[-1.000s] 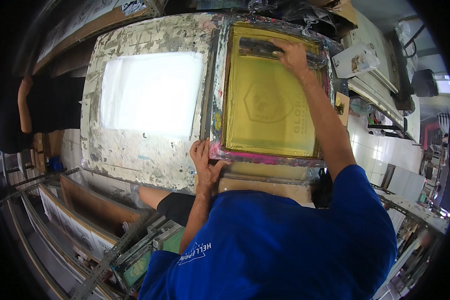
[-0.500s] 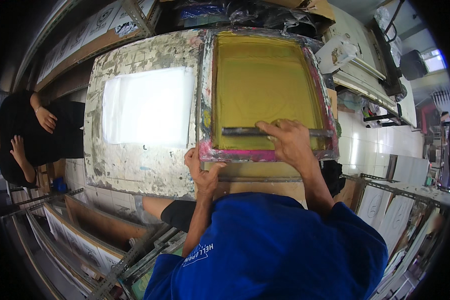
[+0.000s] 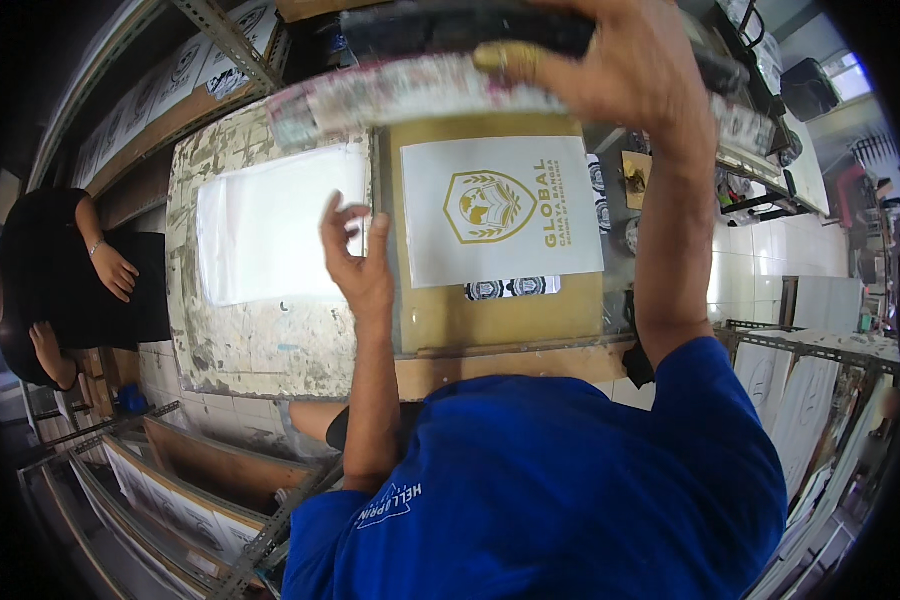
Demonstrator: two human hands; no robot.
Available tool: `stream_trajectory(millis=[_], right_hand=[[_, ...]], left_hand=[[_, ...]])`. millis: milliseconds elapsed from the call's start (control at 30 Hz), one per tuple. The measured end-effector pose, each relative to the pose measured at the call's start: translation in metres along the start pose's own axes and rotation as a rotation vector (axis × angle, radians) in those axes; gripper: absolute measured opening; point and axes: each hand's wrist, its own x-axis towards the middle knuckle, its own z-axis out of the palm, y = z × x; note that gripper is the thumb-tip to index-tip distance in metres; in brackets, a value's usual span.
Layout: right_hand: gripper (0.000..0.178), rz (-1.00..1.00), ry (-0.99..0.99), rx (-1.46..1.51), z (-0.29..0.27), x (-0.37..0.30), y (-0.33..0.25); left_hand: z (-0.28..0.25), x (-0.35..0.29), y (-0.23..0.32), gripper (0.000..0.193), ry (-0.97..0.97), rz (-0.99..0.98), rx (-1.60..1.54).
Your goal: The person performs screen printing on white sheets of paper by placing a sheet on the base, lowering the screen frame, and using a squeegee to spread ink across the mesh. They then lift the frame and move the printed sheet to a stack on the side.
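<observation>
My left hand (image 3: 358, 258), fingers spread and holding nothing, is at the tabletop's (image 3: 230, 350) right edge, beside the white sheets (image 3: 275, 225). My right (image 3: 650, 75) crosses the squeegee (image 3: 450, 32) and tilted frame (image 3: 400, 95); I can't tell how it grips. The print (image 3: 503, 212) lies toward the board's (image 3: 540, 325) far edge.

The view comes from the left of two head-worn fisheye cameras, looking down and forward from close above the wearer's blue short-sleeved cloth shirt (image 3: 555, 480), low in the frame. A white paper sheet with a gold emblem (image 3: 495, 212) lies right of upper centre; straight edges bow toward the black rim.
</observation>
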Motion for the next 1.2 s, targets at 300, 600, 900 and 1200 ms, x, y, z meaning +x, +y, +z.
stream_trajectory(millis=[300, 600, 900, 1200], right_hand=[[0.057, 0.047, 0.035, -0.022, -0.01, 0.036, 0.012], [0.053, 0.053, 0.003, -0.034, -0.017, 0.038, 0.002], [0.052, 0.037, 0.086, -0.09, -0.008, 0.041, 0.006], [0.05, 0.012, 0.071, -0.037, -0.008, 0.041, 0.006]], left_hand=[[0.01, -0.091, -0.106, 0.048, -0.165, 0.025, 0.895], [0.042, -0.068, -0.049, 0.034, -0.148, -0.131, 0.347], [0.035, -0.027, -0.014, 0.035, -0.005, -0.124, -0.01], [-0.079, -0.001, -0.055, 0.037, 0.245, -0.158, 0.048]])
